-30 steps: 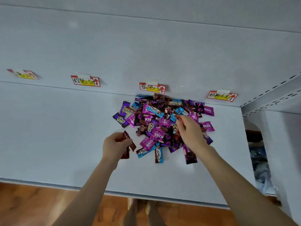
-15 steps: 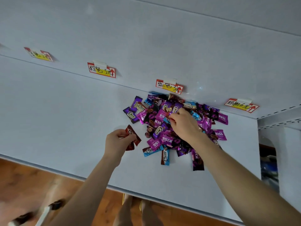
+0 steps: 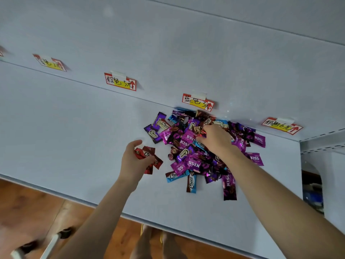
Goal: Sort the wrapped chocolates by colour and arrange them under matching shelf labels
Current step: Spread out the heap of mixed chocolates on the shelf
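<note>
A pile of wrapped chocolates (image 3: 188,150) in purple, magenta, blue and brown lies on the pale shelf (image 3: 74,137), below the blue-colour label (image 3: 197,102). My left hand (image 3: 132,161) holds several red wrapped chocolates (image 3: 147,156) just left of the pile. My right hand (image 3: 216,139) reaches into the top of the pile and pinches a small red-edged chocolate (image 3: 200,132) between its fingertips. Other labels on the back wall: one (image 3: 120,82) left of the pile, a pink-colour label (image 3: 281,126) at the right and a blurred one (image 3: 50,62) further left.
The shelf's front edge (image 3: 168,226) runs diagonally across the bottom, with wooden floor (image 3: 28,212) and my feet (image 3: 156,245) below it. A perforated upright (image 3: 321,144) bounds the shelf at the right, with clutter behind it. A white frame with castors (image 3: 46,243) shows at the lower left.
The view has swung so that the shelf appears tilted and lower right. My right hand moved up to the pile's top and took a red-edged chocolate; my left hand kept its red ones.
</note>
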Motion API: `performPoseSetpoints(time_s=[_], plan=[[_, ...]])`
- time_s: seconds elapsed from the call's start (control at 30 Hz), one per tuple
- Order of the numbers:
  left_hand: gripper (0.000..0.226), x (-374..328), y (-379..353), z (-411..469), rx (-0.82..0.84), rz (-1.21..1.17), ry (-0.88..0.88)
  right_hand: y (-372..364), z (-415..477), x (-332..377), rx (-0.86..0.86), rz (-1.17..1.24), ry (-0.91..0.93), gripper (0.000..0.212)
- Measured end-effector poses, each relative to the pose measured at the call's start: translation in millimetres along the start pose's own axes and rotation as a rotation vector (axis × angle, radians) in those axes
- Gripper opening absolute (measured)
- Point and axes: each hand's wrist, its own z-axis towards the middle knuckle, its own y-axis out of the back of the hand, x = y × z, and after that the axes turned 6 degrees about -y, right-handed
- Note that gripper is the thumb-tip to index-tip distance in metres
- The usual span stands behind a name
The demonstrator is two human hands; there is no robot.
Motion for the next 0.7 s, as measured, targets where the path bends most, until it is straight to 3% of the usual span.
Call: performPoseSetpoints(time_s=[0.13,0.33,0.47,0.7], plan=[[0.049,-1,-4,0,0.002,0.030,-0.011,5,-2,-6,-0.014,0.228,-0.042,0.026],[0.030,-21,-30,8,0.118,0.118,-0.119,33,-24,-32,0.017,0.911,-0.227,0.008],[0.021,-43,-63,27,0.229,0.192,-0.197,34,-44,-55,-0.029,0.973,-0.270,0.013],[0.014,-56,-133,49,0.301,0.569,-0.465,33,-71,-77,-0.197,1.144,-0.243,0.016]])
